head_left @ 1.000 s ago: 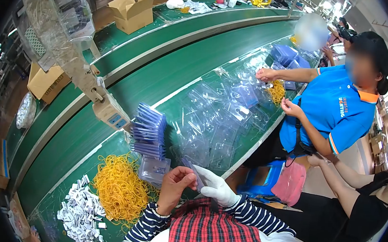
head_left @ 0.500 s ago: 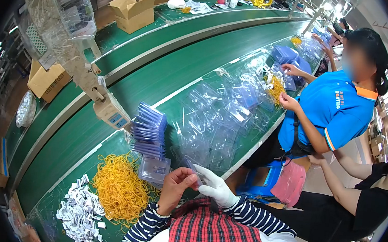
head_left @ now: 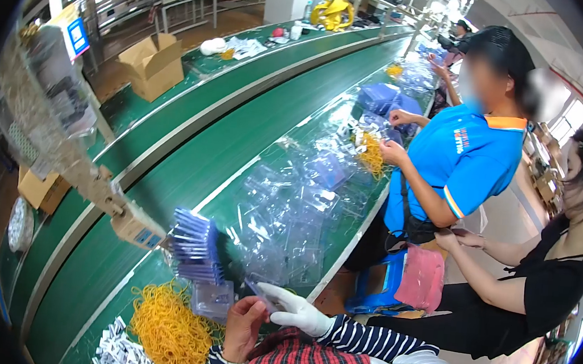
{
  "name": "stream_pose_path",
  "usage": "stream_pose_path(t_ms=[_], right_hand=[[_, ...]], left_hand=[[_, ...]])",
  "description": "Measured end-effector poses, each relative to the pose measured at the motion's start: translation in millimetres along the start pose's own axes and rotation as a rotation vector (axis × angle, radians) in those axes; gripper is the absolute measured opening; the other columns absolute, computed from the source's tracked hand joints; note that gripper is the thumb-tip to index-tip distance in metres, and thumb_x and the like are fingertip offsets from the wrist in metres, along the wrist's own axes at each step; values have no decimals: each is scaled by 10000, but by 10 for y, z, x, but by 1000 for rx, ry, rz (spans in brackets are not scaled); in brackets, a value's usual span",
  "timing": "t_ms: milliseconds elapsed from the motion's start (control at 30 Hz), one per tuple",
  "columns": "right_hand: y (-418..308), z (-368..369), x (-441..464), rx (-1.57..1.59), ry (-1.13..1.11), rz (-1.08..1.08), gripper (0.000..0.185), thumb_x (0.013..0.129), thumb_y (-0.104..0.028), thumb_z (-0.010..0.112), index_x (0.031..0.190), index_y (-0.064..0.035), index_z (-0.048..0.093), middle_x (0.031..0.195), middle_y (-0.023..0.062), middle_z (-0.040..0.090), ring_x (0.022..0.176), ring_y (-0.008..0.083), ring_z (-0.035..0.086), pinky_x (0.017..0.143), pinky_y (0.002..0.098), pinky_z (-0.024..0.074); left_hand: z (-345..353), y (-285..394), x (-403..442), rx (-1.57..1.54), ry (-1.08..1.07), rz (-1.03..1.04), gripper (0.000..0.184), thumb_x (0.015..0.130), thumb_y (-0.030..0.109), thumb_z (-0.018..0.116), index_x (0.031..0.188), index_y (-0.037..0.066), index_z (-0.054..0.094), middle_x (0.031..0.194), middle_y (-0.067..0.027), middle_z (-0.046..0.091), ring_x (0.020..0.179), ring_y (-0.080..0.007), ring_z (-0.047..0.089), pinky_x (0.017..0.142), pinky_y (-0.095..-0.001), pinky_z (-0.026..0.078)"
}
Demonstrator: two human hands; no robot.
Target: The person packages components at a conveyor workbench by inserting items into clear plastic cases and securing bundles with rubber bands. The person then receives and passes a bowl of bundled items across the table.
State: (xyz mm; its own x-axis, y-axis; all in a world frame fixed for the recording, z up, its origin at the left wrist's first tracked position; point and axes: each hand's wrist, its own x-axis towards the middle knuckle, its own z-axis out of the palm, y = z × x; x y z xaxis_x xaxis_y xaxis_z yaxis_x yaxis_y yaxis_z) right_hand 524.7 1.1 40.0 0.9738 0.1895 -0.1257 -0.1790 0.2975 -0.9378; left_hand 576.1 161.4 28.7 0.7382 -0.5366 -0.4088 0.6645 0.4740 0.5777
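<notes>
Far left of the left hand (head_left: 242, 329) lay white pieces (head_left: 120, 353), then tangled yellow bands (head_left: 171, 331), nearer it. A stack of bluish packs (head_left: 197, 246) stood beyond that hand. Bare, it pinched the lower end of a clear plastic piece (head_left: 259, 293); the gloved right hand (head_left: 299, 314) grasped the same piece. Loose clear packs (head_left: 288, 223) lay beyond both hands.

Case stack (head_left: 197, 246) is set on worktop (head_left: 153, 268) | from it: loose cases (head_left: 292, 213) are spread at 2 o'clock | bands (head_left: 171, 327) are piled at 6 | small pieces (head_left: 120, 353) at 7
</notes>
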Motion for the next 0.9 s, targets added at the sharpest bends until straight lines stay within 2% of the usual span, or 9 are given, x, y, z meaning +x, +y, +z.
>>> stream_pose_path(t_ms=[267,300,433,533,633,733,767,867,900], right_hand=[[7,-16,32,-38,0,14,734,904,-282,594,1453,6,201,1464,140,293,1328,220,315,1086,343,261],[-5,-13,28,-35,-4,29,731,906,-286,589,1454,4,201,1465,141,293,1330,219,312,1086,342,261],[-97,57,-11,85,-8,101,720,916,-306,568,1458,-7,199,1463,143,303,1337,221,309,1086,339,261],[-20,56,-13,69,5,105,696,920,-280,562,1457,-17,205,1458,144,311,1341,223,308,1089,341,263],[36,34,10,-186,39,9,641,913,-275,575,1424,-18,287,1445,154,333,1338,240,320,1087,347,271],[-168,-77,19,-469,10,-70,575,899,-294,600,1365,-25,396,1417,171,372,1317,268,357,1074,350,292],[-192,-152,24,-482,-35,-48,558,893,-292,610,1348,-30,419,1414,175,374,1311,274,365,1070,351,301],[-332,-211,-10,-554,-161,30,462,901,-289,603,1274,-35,506,1362,179,437,1265,270,424,1053,346,330],[-374,-206,-11,-555,-205,72,445,906,-289,596,1258,-28,519,1347,179,454,1255,268,435,1048,344,337]], left_hand=[[-7,-75,-24,82,11,61,131,808,55,701,922,8,654,796,-70,659,703,-159,621,627,-264,509],[45,-87,-39,141,30,105,124,852,119,667,895,9,630,755,-52,616,632,-129,548,606,-248,456],[92,98,-164,638,6,15,308,923,314,563,980,14,604,916,-72,613,813,-160,545,711,-284,444],[170,132,-200,558,45,6,255,914,261,582,981,16,606,948,-67,605,863,-147,546,765,-285,443],[92,66,-156,669,98,159,197,914,182,573,1017,19,612,963,-91,617,880,-194,568,804,-330,450],[432,194,-136,774,256,791,194,807,158,711,897,8,628,1006,-105,616,925,-205,582,781,-328,477],[449,348,-189,1141,216,875,227,773,148,731,911,7,618,1114,-119,574,1079,-239,529,879,-368,444],[211,576,-90,1464,-416,841,193,785,91,716,925,16,606,1010,-97,608,944,-204,589,804,-329,482],[264,650,-187,1403,-453,796,187,914,98,545,1079,37,609,1005,-129,623,918,-282,582,852,-384,448]])
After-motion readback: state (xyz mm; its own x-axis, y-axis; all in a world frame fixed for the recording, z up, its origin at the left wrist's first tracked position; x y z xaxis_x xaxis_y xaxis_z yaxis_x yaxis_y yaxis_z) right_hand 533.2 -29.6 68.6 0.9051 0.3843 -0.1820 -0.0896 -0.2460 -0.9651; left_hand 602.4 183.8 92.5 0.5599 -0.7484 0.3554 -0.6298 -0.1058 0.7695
